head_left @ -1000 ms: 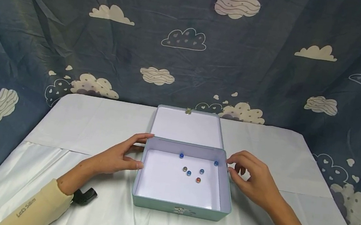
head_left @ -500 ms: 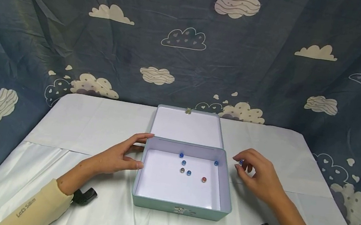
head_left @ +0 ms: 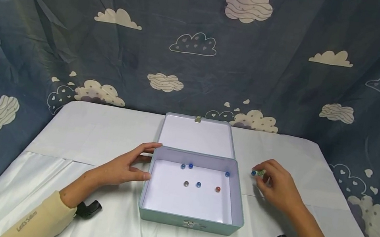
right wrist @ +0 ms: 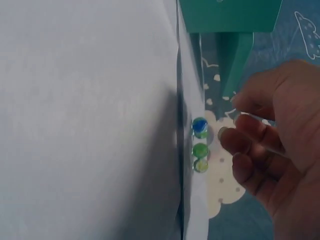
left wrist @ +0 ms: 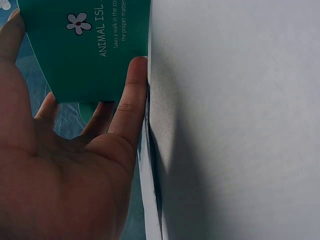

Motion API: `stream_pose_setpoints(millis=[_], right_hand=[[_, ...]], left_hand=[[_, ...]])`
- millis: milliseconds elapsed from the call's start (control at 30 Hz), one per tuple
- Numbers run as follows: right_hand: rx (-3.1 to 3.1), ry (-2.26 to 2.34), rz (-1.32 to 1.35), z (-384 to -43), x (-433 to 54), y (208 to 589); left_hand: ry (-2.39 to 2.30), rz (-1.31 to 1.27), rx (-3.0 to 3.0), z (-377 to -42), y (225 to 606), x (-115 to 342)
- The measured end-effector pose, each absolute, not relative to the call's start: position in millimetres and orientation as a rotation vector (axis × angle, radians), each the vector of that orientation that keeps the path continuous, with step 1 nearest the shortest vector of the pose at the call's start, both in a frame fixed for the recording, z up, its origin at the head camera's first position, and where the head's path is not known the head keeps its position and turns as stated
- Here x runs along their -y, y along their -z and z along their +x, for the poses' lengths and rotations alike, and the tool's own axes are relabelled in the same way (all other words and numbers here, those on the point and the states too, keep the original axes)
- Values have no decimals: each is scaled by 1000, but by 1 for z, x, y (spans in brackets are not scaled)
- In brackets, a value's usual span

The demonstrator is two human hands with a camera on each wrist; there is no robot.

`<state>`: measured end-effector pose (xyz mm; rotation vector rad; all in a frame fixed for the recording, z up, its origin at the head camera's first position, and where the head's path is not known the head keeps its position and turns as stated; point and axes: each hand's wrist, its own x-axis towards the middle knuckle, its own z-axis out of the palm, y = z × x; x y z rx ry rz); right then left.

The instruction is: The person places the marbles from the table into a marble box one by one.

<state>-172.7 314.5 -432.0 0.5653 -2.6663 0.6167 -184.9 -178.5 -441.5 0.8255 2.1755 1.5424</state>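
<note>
A green tin box (head_left: 162, 216) with a white inside lies open in the head view. Inside it are several marbles: blue ones, a greyish marble (head_left: 186, 183) and a reddish marble (head_left: 218, 189). My left hand (head_left: 120, 169) touches the box's left side, thumb and fingers extended; the left wrist view shows its fingers along the printed green wall. Right of the box, my right hand (head_left: 279, 188) is over a blue marble (head_left: 253, 173) and green marbles (right wrist: 200, 150) on the cloth. In the right wrist view its loosely bent fingers stand apart from these marbles.
The box's lid (head_left: 196, 135) lies folded back behind it, clasp at the far edge. White cloth (head_left: 105, 215) covers the table. A dark curtain with clouds (head_left: 204, 8) hangs behind and at both sides.
My right hand has moved right, away from the box wall, uncovering marbles on the cloth. Inside the box, a blue and the greyish marble rolled left, the reddish one right. My left hand stayed put.
</note>
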Motion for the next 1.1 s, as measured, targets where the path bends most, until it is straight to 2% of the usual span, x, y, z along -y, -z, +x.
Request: stream_pose_setpoints(millis=[467, 1100], right_hand=[[2862, -543, 323, -180, -336, 441], [2947, -594, 231, -177, -337, 440]], left_hand=[[-1539, 837, -2187, -186, 442, 178], [-1572, 812, -2151, -183, 444, 178]])
